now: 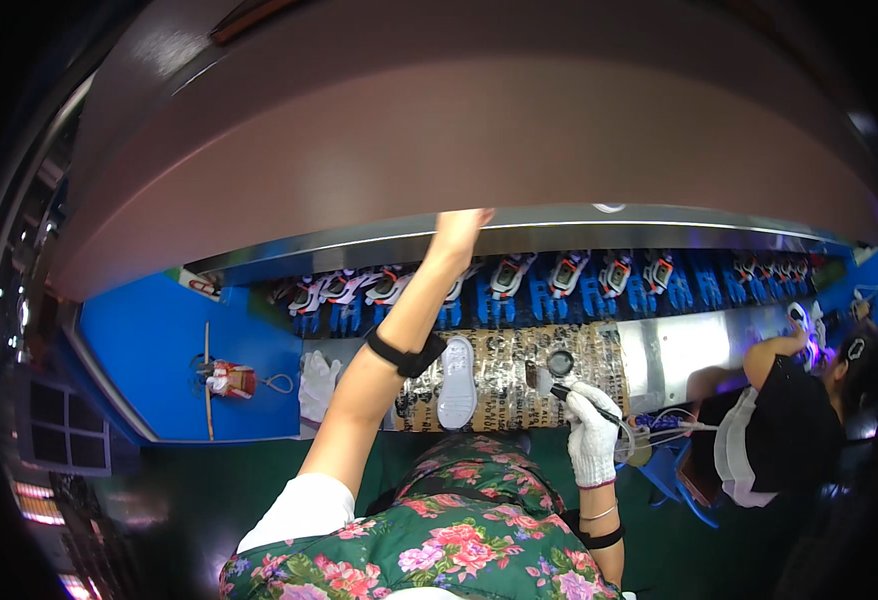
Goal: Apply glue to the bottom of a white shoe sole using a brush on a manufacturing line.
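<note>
My bare left hand point(464, 228) reaches far forward across the bench, up to the edge of the brown overhead panel. Its fingers are mostly hidden behind that panel, so I cannot see whether it holds anything. My right hand point(591, 442), in a white knit glove, is closed around a slim dark-handled tool point(593, 404), perhaps a brush. Just beyond its tip stands a small round dark dish point(560, 362). A white shoe sole point(456, 388) lies lengthwise on the taped cardboard mat point(504, 400), between my two arms.
Blue racks point(499, 310) carrying several white-and-orange shoe uppers point(567, 272) line the back. A white glove point(319, 385) lies left. Farther left, a red-and-white object point(231, 380) sits on a blue surface point(159, 350). At right, a co-worker in a black top point(789, 430) sits beside the metal bench point(669, 355).
</note>
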`<state>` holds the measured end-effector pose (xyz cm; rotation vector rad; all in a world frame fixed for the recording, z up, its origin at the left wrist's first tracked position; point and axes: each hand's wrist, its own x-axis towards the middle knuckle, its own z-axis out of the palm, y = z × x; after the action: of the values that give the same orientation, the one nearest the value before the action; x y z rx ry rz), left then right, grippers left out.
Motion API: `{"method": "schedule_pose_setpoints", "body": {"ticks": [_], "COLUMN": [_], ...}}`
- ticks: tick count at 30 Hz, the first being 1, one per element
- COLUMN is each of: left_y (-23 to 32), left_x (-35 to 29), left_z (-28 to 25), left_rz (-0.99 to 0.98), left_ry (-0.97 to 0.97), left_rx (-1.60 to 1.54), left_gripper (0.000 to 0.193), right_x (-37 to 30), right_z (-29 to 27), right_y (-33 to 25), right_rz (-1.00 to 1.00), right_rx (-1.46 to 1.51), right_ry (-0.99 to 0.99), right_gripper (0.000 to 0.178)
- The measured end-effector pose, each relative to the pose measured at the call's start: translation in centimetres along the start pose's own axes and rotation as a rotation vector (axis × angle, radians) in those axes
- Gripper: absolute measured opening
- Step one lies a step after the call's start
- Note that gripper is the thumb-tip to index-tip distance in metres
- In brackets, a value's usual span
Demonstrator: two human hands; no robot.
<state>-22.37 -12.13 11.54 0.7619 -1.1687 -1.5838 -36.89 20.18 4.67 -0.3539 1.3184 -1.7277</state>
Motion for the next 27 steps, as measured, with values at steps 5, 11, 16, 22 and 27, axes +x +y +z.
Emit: {"method": "schedule_pose_setpoints", "body": {"ticks": [5,11,16,22,27], "left_y": [-0.2,0.0,-2.0,-1.7,-4.8], "left_x": [3.9,3.6,-4.9,-13.1,-17.5], "left_z": [10.0,9.4,-0.7,0.5,-0.2], "left_rz": [0.502,0.139,0.586,-0.104,-0.439], "left_ry": [-0.19,-0.225,0.026,0.054,-0.108], "left_rx": [0.739,0.31,0.693,-0.117,-0.477], "left_gripper": [0.045,0.029,0.039,0.068,0.049], "right_x": [-0.1,-1.2,-1.8,-0.8,-1.2], "right_z": [-1.0,-2.6,-2.9,0.6,7.1], "right_y": [-0.1,-0.9,-2.5,-6.2,-9.8], "right_rz": [-0.017,-0.033,-0.025,-0.069,-0.165], "right_rx": [0.088,0.134,0.164,0.369,0.071], "right_ry": [0.055,0.107,0.091,-0.177,-0.29], "right_gripper": [0.022,0.02,0.02,0.022,0.025]}}
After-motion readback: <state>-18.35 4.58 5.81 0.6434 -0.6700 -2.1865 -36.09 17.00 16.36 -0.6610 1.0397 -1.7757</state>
